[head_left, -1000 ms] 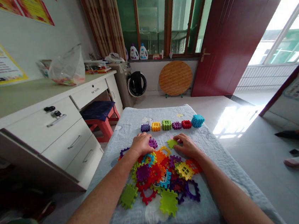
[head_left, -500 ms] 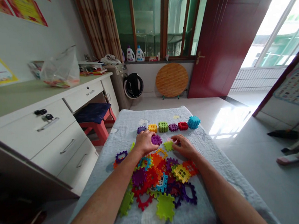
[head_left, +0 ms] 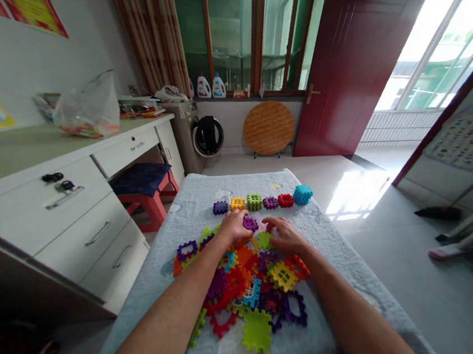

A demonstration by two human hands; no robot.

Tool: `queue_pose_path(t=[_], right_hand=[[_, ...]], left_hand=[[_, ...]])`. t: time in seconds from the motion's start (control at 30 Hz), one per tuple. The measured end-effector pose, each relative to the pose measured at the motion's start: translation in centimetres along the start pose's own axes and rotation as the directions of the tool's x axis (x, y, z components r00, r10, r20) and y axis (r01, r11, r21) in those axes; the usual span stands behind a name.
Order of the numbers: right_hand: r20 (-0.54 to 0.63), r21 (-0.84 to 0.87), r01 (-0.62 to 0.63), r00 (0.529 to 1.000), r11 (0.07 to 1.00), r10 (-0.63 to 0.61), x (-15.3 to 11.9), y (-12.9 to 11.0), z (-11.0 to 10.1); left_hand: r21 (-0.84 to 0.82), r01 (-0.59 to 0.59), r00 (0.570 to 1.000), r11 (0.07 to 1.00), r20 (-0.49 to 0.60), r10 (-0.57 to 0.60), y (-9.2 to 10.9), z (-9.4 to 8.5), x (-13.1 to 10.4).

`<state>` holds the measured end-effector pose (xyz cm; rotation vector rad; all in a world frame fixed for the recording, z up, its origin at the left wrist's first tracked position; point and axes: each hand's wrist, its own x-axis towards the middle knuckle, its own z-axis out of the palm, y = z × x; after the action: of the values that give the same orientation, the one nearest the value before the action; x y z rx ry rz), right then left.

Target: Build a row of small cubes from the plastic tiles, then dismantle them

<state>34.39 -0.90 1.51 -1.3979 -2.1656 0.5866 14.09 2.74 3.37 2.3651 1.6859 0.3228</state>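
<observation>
My left fingers (head_left: 241,215) grasp a purple, squarish, notch-edged plastic lattice block (head_left: 250,224); my right fingers (head_left: 273,222) stand parted.

A clear plastic bag (head_left: 92,105) sits on a white desk (head_left: 9,151); a red stool (head_left: 153,209) with a dark cushion (head_left: 141,179) stands beside its drawers. Beyond are a washing machine (head_left: 181,132), a brown curtain (head_left: 155,45) and bottles (head_left: 204,87) on the windowsill. A round wooden board (head_left: 268,127) stands upright near a dark red door (head_left: 346,58).
</observation>
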Motion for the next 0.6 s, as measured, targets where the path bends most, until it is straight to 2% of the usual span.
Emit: queue_pose_path(t=[0.2, 0.27, 0.4, 0.6], right_hand=[[-0.182, 0.033, -0.008, 0.983, 0.999, 0.014, 0.5, 0.6, 0.2], [-0.196, 0.021, 0.008, 0.981, 1.000, -0.003, 0.6, 0.5, 0.3], [-0.129, -0.056, 0.046, 0.990, 0.997, -0.053, 1.0, -0.1, 0.0], [0.093, -0.217, 0.130, 0.989, 0.968, -0.112, 3.8, -1.0, -0.3]], left_hand=[[-0.056, -0.002, 1.000, 0.998, 0.004, 0.002, 0.9, 0.3, 0.1], [-0.070, -0.015, 1.000, 0.997, 0.023, 0.016, 1.0, 0.0, -0.2], [-0.090, -0.036, 0.999, 0.995, 0.006, 0.037, 0.1, -1.6, -1.7], [-0.156, -0.064, 0.990, 0.986, -0.131, 0.044, -3.8, -4.1, -6.5]])
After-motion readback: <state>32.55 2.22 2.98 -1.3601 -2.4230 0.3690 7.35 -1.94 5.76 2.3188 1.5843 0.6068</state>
